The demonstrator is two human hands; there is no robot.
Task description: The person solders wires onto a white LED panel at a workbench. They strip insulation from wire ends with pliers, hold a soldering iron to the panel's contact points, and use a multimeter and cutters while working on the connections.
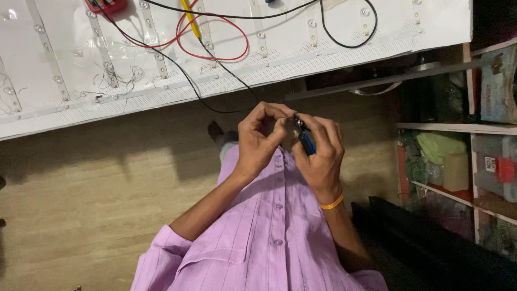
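Observation:
My right hand (321, 151) grips a small pair of blue-handled pliers (307, 141), jaws pointing up towards my left hand. My left hand (259, 137) has its fingertips pinched together right at the plier jaws, on something too small to make out. Both hands are held in front of my purple shirt (258, 237), below the edge of a white panel (301, 54). An orange band (333, 203) sits on my right wrist.
The white panel carries rows of small lens strips (156, 48), plus red, black and yellow wires (215, 54) and a red meter (107, 5) at the top. Shelves with boxes and bags (463, 156) stand at the right. A tan tiled floor (81, 188) lies below.

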